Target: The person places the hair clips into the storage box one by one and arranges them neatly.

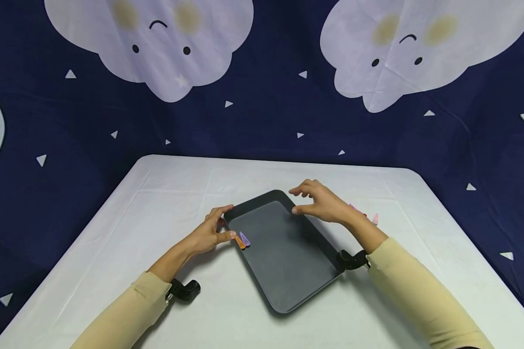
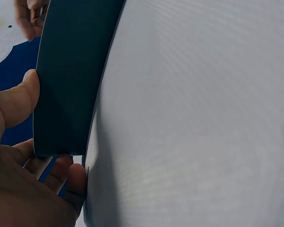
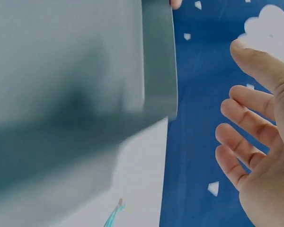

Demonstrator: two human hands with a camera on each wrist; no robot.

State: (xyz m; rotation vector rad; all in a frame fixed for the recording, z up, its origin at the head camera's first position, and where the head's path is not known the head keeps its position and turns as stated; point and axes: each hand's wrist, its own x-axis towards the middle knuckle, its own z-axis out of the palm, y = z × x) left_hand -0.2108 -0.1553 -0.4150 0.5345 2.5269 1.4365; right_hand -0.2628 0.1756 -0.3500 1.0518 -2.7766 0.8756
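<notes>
A shallow, dark-grey rectangular tray (image 1: 284,257) is gripped by the left hand (image 1: 208,234); the right hand (image 1: 322,201) is raised nearby (fingers loosely curved, released).

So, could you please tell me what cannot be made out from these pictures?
Head view: pink thing, partly hidden by the right forearm, too small to identify.
Left wrist view: inside of the tray, hidden by its wall; right hand, cut off by the top edge.
Right wrist view: turquoise thing, blurred, cut off below.
</notes>
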